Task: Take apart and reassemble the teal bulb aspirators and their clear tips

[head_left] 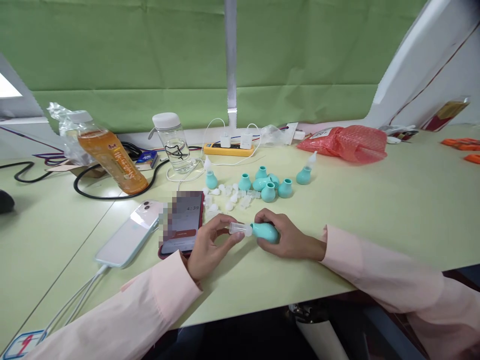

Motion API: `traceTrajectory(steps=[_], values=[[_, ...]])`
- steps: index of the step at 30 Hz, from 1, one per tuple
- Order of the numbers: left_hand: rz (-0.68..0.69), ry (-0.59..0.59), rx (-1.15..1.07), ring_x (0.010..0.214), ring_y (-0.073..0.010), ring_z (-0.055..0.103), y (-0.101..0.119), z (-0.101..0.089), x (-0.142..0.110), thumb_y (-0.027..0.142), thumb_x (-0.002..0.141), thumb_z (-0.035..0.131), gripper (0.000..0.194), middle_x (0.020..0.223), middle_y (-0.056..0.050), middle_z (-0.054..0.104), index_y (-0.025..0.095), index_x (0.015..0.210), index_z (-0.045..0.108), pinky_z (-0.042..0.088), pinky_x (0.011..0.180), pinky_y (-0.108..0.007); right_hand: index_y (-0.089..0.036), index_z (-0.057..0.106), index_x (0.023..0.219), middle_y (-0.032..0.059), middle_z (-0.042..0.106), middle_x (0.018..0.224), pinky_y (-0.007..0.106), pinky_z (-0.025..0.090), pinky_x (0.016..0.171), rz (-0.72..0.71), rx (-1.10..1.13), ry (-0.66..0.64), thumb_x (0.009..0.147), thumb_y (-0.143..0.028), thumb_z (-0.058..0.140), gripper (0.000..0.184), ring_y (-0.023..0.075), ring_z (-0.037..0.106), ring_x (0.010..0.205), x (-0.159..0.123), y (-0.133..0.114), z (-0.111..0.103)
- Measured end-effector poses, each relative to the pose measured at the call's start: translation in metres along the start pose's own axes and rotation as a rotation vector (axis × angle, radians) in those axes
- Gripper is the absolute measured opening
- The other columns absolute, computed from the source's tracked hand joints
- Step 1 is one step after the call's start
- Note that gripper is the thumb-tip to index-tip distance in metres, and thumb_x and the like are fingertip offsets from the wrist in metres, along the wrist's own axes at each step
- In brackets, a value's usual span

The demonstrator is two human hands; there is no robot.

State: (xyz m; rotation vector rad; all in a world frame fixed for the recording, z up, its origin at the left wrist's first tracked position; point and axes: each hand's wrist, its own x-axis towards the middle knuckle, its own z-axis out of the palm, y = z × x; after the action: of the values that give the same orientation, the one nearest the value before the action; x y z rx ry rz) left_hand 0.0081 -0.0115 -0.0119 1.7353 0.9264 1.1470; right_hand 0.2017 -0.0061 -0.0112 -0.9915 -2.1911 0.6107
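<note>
My left hand [212, 245] pinches a clear plastic tube piece [240, 229] between thumb and fingers. Its right end meets the neck of a teal rubber bulb [265, 232], which lies on its side in the grip of my right hand [287, 235]. Whether the tube sits inside the neck or only touches it, I cannot tell. Beyond my hands are several more teal bulbs [268, 192] and a scatter of small white and clear plastic pieces [229, 205]. Two bulbs carry white pointed tips: one bulb at left [211, 180] and one at right [303, 175].
A phone with a lit screen [183, 225] lies left of my hands, and a white phone [129, 235] on cables is beside it. Behind stand a tilted orange drink bottle [114, 157], a clear water bottle [176, 145], a yellow power strip [228, 149] and a red bubble-wrap bag [348, 143].
</note>
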Motion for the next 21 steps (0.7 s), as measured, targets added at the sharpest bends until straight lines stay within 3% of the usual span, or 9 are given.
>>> traceTrajectory(steps=[3,7,14,18,21], values=[[-0.006,-0.015,-0.032,0.079,-0.0158,0.053,0.0,0.0,0.001,0.025,0.069,0.061,0.019,0.082,-0.005,0.057,0.014,0.084,0.056,0.046,0.067,-0.026,-0.02,0.04,0.083,-0.0031,0.045,0.067,0.021,0.034,0.05,-0.049,0.019,0.002,0.063,-0.016,0.051,0.023,0.0086,0.04,0.054,-0.002,-0.004,-0.001],[-0.126,-0.078,-0.079,0.072,-0.0156,0.054,0.001,0.0,0.004,0.029,0.068,0.061,0.023,0.076,-0.006,0.058,0.012,0.083,0.059,0.047,0.063,-0.027,-0.02,0.04,0.084,-0.0034,0.045,0.065,0.02,0.034,0.047,-0.064,0.011,0.024,0.064,-0.016,0.05,0.023,0.0081,0.04,0.051,-0.005,-0.006,0.003],[-0.21,-0.227,-0.115,0.06,-0.0112,0.052,0.0,0.0,0.007,0.03,0.071,0.058,0.024,0.071,-0.005,0.059,0.01,0.084,0.06,0.046,0.056,-0.025,-0.021,0.04,0.084,0.0006,0.054,0.069,0.022,0.039,0.05,-0.164,-0.264,0.148,0.069,-0.022,0.05,0.018,0.0124,0.052,0.057,-0.008,0.009,0.014],[-0.221,-0.227,-0.137,0.061,-0.0121,0.052,0.003,0.002,0.005,0.03,0.074,0.055,0.023,0.067,-0.005,0.058,0.009,0.082,0.06,0.047,0.054,-0.023,-0.02,0.04,0.087,0.0031,0.055,0.073,0.024,0.04,0.05,-0.223,-0.35,0.182,0.07,-0.017,0.047,0.019,0.0146,0.054,0.061,-0.009,0.01,0.017],[-0.198,-0.192,-0.094,0.054,-0.0093,0.049,0.008,0.004,0.003,0.029,0.074,0.055,0.02,0.062,-0.002,0.055,0.01,0.072,0.06,0.045,0.051,-0.021,-0.02,0.04,0.083,0.0007,0.053,0.07,0.022,0.039,0.05,-0.143,-0.228,0.194,0.068,-0.017,0.049,0.018,0.0124,0.051,0.058,-0.008,0.004,0.018]])
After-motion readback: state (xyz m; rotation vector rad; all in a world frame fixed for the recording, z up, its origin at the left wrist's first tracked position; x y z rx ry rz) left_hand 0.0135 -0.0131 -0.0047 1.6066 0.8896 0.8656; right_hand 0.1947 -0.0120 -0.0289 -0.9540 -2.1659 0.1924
